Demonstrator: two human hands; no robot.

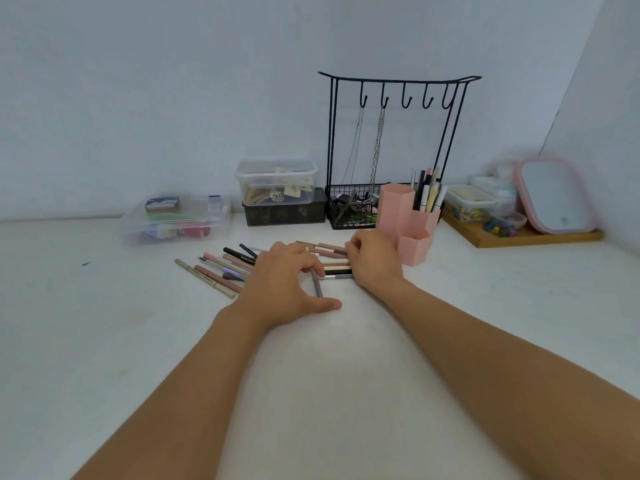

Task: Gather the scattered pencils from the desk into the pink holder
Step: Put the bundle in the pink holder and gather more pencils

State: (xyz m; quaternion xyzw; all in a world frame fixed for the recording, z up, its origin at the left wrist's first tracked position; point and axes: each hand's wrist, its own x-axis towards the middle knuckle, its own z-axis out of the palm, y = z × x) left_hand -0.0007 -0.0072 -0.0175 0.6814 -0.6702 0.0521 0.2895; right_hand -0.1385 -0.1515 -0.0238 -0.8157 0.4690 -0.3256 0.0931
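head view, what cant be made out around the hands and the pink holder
- Pencils under the left hand: the hand covers their middles, so no count is possible.
- Right hand: seen from the back, its curled fingers hide whether they grip a pencil.
- Pink hexagonal plastic holder: its walls hide the lower ends of the pens standing in it.
- Pink-framed mirror: blurred near the right edge of the head view.
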